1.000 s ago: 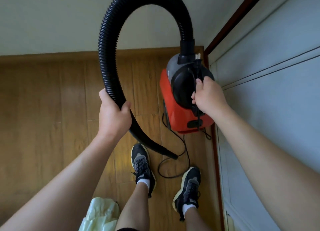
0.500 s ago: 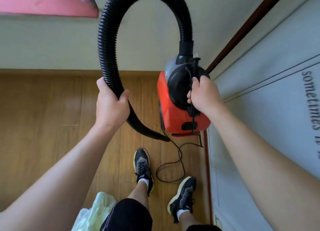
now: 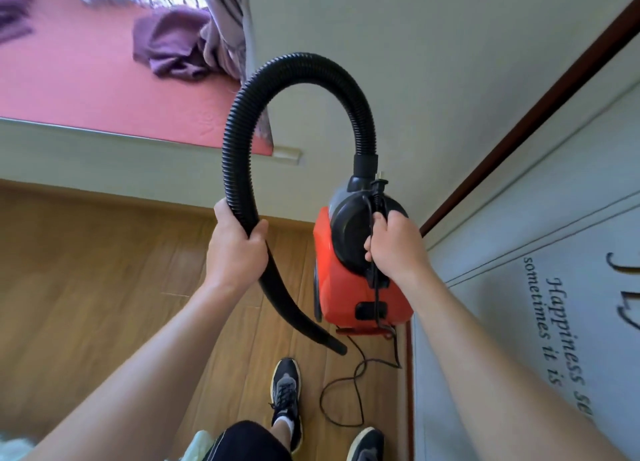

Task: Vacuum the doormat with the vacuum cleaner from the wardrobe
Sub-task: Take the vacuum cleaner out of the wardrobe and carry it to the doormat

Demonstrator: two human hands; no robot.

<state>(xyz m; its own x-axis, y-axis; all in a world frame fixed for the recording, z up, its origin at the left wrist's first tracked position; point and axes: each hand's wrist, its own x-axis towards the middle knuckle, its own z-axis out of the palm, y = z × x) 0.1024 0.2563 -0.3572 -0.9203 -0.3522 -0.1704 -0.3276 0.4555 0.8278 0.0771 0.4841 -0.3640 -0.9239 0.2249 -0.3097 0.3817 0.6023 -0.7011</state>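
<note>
The left hand (image 3: 235, 249) wraps its fingers round the black hose (image 3: 239, 142), which arches up over both hands. The right hand (image 3: 394, 249) curls its fingers round the cord (image 3: 356, 379) and top of the red vacuum cleaner (image 3: 346, 294), which hangs just below those fingers, above the wooden floor (image 3: 104, 287).

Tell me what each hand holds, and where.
Left hand grips the hose midway; right hand grips the vacuum cleaner at its black top, together with the cord.
</note>
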